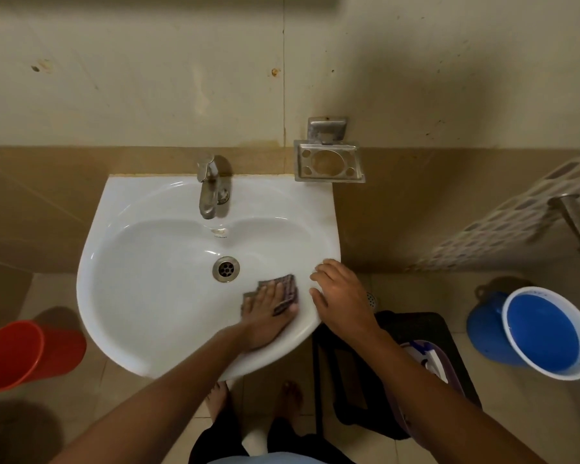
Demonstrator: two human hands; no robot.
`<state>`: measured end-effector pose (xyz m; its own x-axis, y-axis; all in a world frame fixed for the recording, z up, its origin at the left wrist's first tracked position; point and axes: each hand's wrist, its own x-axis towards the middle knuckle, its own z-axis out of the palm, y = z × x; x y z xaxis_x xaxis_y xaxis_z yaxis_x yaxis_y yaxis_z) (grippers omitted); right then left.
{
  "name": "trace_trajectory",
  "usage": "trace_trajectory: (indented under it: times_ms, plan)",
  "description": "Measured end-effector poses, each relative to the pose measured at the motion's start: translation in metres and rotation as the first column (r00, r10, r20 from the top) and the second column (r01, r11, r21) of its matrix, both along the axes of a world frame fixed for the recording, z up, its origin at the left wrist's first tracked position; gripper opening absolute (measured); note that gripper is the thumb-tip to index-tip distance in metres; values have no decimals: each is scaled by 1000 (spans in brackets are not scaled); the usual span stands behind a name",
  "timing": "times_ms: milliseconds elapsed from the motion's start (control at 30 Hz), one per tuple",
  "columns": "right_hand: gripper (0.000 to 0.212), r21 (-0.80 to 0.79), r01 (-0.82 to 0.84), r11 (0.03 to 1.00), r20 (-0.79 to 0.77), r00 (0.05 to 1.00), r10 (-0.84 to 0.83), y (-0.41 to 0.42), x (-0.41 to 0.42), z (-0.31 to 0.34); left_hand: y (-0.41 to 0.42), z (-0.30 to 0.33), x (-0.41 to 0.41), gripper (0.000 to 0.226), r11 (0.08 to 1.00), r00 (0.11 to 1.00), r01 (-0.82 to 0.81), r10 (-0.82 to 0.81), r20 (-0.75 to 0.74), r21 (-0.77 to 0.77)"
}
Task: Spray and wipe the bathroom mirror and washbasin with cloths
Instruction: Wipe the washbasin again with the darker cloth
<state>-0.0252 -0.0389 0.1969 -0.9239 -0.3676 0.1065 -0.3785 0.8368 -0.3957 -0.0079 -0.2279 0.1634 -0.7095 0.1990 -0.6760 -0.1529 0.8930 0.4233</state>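
A white washbasin point(141, 256) hangs on the wall, with a metal tap point(210, 185) at its back and a drain point(226, 268) in the middle. My left hand point(265, 313) presses a folded grey-brown cloth point(287, 289) flat against the inside of the bowl, right of the drain, fingers straight. My right hand point(340, 299) rests on the basin's right rim with fingers loosely spread and holds nothing. No mirror or spray bottle is clearly in view.
An empty metal soap dish point(329, 162) is fixed to the wall right of the basin. A red bucket point(24, 353) stands on the floor at the left, a blue bucket point(543, 333) at the right. A dark stool point(399, 373) with items stands beside my right arm.
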Motion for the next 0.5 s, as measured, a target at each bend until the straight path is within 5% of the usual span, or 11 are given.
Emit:
trace_trajectory:
  times_ms: [267, 433, 500]
  plan:
    - [34, -9, 75, 997, 38, 996, -75, -3, -2, 10, 57, -3, -67, 81, 955, 949, -270, 286, -134, 124]
    - [30, 47, 90, 995, 61, 994, -93, -7, 0, 5, 6, -11, -24, 99, 981, 981, 155, -138, -139, 119]
    - [27, 49, 115, 992, 73, 990, -118, -10, 1, 4, -32, -11, -1, 88, 939, 948, 310, -292, -129, 151]
